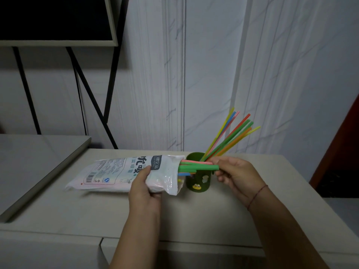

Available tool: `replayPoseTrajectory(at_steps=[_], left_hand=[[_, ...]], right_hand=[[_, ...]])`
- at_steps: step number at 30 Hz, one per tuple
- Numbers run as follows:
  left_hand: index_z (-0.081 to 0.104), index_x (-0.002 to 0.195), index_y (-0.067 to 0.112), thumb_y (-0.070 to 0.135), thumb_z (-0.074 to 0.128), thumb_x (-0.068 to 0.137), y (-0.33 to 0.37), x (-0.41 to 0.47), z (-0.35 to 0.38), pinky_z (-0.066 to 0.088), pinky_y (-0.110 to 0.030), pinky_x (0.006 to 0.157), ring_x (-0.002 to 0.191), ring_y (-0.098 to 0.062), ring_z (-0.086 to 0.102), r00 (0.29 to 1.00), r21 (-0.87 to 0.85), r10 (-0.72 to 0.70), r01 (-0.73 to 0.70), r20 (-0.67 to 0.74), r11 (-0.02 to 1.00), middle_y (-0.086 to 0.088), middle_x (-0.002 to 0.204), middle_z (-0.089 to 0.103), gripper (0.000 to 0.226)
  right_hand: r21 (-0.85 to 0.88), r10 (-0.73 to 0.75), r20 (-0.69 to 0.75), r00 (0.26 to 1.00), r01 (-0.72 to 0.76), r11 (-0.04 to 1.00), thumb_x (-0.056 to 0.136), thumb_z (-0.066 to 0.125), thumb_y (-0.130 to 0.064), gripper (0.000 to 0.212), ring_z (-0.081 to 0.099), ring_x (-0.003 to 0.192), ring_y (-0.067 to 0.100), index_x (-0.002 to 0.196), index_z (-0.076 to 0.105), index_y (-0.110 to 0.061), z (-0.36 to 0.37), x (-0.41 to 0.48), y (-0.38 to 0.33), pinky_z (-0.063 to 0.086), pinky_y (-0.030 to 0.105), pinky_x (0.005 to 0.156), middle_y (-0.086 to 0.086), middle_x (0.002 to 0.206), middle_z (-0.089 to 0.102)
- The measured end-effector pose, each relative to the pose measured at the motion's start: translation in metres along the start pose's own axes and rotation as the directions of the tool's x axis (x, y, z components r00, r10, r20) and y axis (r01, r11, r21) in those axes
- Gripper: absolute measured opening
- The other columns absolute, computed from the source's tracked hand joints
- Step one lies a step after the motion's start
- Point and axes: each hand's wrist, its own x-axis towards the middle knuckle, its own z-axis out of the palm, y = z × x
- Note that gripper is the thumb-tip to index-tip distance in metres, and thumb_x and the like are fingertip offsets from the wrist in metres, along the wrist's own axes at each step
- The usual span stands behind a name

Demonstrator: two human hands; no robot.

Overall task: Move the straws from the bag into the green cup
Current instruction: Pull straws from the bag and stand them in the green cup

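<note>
A white plastic bag (120, 172) of straws lies on its side on the beige counter, its open mouth facing right. My left hand (144, 185) grips the bag near that mouth. Green, pink and blue straws (196, 165) stick out of the opening. My right hand (233, 174) pinches the ends of the green and pink ones. Right behind them stands the green cup (198, 182) with a small yellow frog sticker. It holds several coloured straws (231, 135) that lean up to the right.
The beige counter (194, 216) runs to a front edge near me and a right edge past the cup. A lower grey surface (35, 162) lies to the left. A dark framed board on black legs (56, 20) stands at the back left before a marbled wall.
</note>
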Motion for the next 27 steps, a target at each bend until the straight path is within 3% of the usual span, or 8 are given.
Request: replayPoseTrajectory(at_steps=[3,5,7,10,15,20,24,27], left_hand=[[0.055,0.124,0.016,0.002,0.062,0.081,0.007,-0.002,0.001,0.041,-0.07,0.093,0.111,-0.031,0.064,1.0,-0.02,-0.025,0.025,0.004,0.999,-0.008,0.119,0.068,0.046],[0.056,0.114,0.017,0.003,0.058,0.086,0.011,-0.006,0.003,0.043,-0.075,0.076,0.103,-0.03,0.065,0.998,-0.014,-0.058,0.059,0.018,0.998,-0.008,0.11,0.069,0.032],[0.056,0.104,0.018,0.004,0.056,0.087,0.012,-0.009,0.004,0.044,-0.074,0.07,0.105,-0.032,0.064,0.994,0.001,-0.097,0.097,0.048,0.995,-0.009,0.111,0.068,0.023],[0.056,0.11,0.02,0.004,0.059,0.084,0.008,-0.01,0.005,0.042,-0.075,0.08,0.11,-0.033,0.063,0.991,0.025,-0.117,0.116,0.062,0.993,-0.01,0.117,0.067,0.03],[0.053,0.128,0.021,0.001,0.065,0.078,-0.003,-0.007,0.005,0.038,-0.072,0.094,0.111,-0.032,0.064,0.992,0.052,-0.11,0.107,0.066,0.993,-0.008,0.117,0.069,0.055],[0.051,0.132,0.02,0.002,0.064,0.079,0.002,-0.003,0.001,0.038,-0.074,0.093,0.115,-0.033,0.062,0.995,0.01,-0.089,0.089,0.038,0.996,-0.01,0.124,0.066,0.057],[0.055,0.12,0.017,0.005,0.059,0.085,0.01,-0.006,0.003,0.039,-0.079,0.071,0.111,-0.034,0.062,0.992,-0.002,-0.119,0.119,0.041,0.993,-0.009,0.118,0.066,0.038],[0.058,0.113,0.017,0.005,0.06,0.083,0.006,-0.004,0.002,0.04,-0.075,0.086,0.113,-0.032,0.062,0.992,0.015,-0.12,0.12,0.028,0.993,-0.009,0.121,0.067,0.032]], right_hand=[[0.042,-0.02,-0.036,0.999,0.022,0.999,0.086,0.057,0.002,0.01,0.051,0.04,0.003,0.079,0.065,0.002,-0.009,0.002,-0.005,0.045,0.012,0.041,0.009,0.062,0.056],[0.114,-0.031,-0.055,0.998,0.037,0.993,0.086,0.056,0.001,0.011,0.051,0.041,0.003,0.079,0.064,0.001,-0.014,0.004,-0.008,0.044,0.012,0.041,0.008,0.062,0.055],[0.205,-0.024,-0.047,0.999,0.033,0.978,0.088,0.055,-0.001,0.011,0.051,0.043,0.004,0.081,0.063,0.001,-0.013,0.005,-0.008,0.044,0.012,0.042,0.006,0.063,0.055],[0.348,0.006,0.032,0.999,-0.017,0.937,0.087,0.055,-0.003,0.009,0.054,0.05,0.006,0.085,0.062,0.001,0.0,0.006,0.0,0.044,0.013,0.043,0.005,0.066,0.059],[0.381,0.024,0.139,0.99,-0.076,0.922,0.089,0.053,-0.001,0.011,0.065,0.058,0.007,0.095,0.062,0.002,0.024,0.004,0.017,0.047,0.015,0.047,0.007,0.076,0.066],[0.351,-0.027,-0.007,1.0,0.028,0.936,0.086,0.057,0.0,0.01,0.067,0.069,0.014,0.091,0.064,0.005,0.018,0.008,0.012,0.054,0.022,0.056,0.01,0.078,0.067],[0.386,-0.065,-0.105,0.992,0.101,0.917,0.088,0.056,-0.002,0.009,0.056,0.05,0.004,0.09,0.062,0.003,0.003,0.011,0.004,0.048,0.013,0.049,0.008,0.072,0.054],[0.367,-0.081,-0.051,0.995,0.094,0.925,0.088,0.055,-0.003,0.01,0.064,0.06,0.01,0.091,0.062,0.003,0.009,0.012,0.01,0.055,0.019,0.058,0.01,0.076,0.062]])
